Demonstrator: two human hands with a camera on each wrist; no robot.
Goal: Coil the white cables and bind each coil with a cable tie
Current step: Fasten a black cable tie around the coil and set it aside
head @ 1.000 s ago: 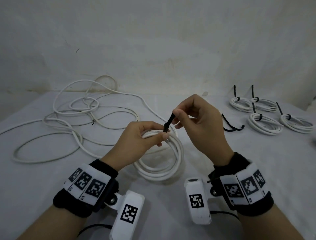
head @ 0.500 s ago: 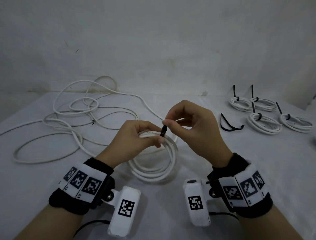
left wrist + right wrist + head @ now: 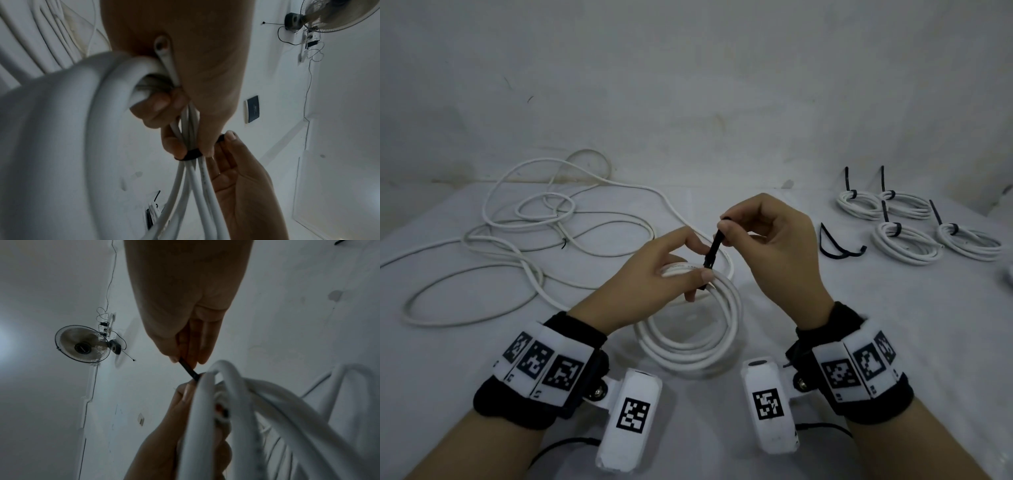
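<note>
A white cable coil (image 3: pixel 702 346) hangs in front of me above the table, held at its top by my left hand (image 3: pixel 654 277), whose thumb and fingers pinch the strands together. A black cable tie (image 3: pixel 713 249) is wrapped round those strands (image 3: pixel 190 155). My right hand (image 3: pixel 767 246) pinches the tie's free end and holds it up and away from the coil (image 3: pixel 188 369). In the left wrist view the tie's loop sits snug on the bundle just below my left fingertips.
Loose white cable (image 3: pixel 524 246) sprawls over the left of the white table (image 3: pixel 893 325). Several bound coils (image 3: pixel 907 240) lie at the back right. A spare black tie (image 3: pixel 839 243) lies beside them. A wall rises behind the table.
My right hand dropped close to the coil half a second ago and has now lifted again, drawing the tie's tail up. The left hand keeps its hold on the coil.
</note>
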